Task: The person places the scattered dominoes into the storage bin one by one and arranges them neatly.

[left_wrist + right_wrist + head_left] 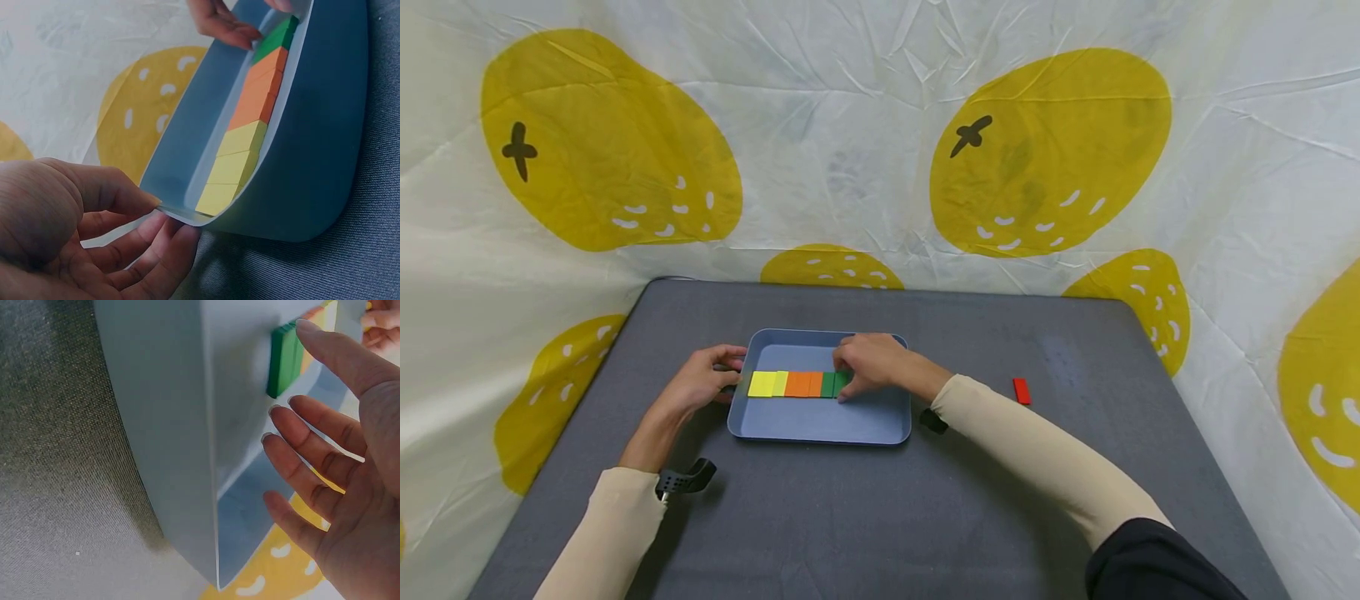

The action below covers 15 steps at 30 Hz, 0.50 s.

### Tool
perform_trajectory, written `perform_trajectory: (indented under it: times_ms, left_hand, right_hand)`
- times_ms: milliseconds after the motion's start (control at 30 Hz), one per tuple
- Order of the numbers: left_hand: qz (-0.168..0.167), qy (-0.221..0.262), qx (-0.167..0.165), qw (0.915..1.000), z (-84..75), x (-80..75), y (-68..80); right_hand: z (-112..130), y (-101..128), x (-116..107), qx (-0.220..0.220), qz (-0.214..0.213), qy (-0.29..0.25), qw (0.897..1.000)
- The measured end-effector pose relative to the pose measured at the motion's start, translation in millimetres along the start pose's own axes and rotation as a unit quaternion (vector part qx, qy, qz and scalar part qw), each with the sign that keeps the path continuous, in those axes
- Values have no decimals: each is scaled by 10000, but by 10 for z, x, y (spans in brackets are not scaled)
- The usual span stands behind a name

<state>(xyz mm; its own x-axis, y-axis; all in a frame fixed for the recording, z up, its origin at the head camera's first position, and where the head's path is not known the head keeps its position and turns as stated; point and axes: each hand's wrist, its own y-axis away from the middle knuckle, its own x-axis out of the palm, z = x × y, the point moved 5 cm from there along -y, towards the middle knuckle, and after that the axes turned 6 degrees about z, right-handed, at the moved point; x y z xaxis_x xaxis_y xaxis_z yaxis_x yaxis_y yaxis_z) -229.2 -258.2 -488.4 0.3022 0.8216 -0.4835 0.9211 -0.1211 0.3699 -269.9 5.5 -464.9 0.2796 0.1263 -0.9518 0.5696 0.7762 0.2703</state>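
Observation:
A blue-grey tray (820,422) holds a straight row of flat tiles: yellow tiles (762,384) at the left, orange tiles (802,384) in the middle, green tiles (827,385) at the right. My left hand (700,379) pinches the tray's left rim; in the left wrist view the thumb lies on the rim with fingers beneath it. Over the green end of the row is my right hand (872,364). In the right wrist view its thumb tip is right at the upper edge of the green tiles (285,361), and the other fingers spread loosely past their lower end.
A single red tile (1022,391) lies on the dark grey table (880,517), to the right of the tray and beyond the right forearm. White cloth (835,167) printed with yellow fruit hangs behind the table and along its sides.

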Motion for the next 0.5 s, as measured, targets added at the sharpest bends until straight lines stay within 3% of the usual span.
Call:
perform_trajectory:
  times_ms: [500]
  left_hand:
    - [-2, -9, 7, 10000, -28, 8, -2]
  right_hand:
    - [-96, 359, -173, -60, -305, -586, 9978]
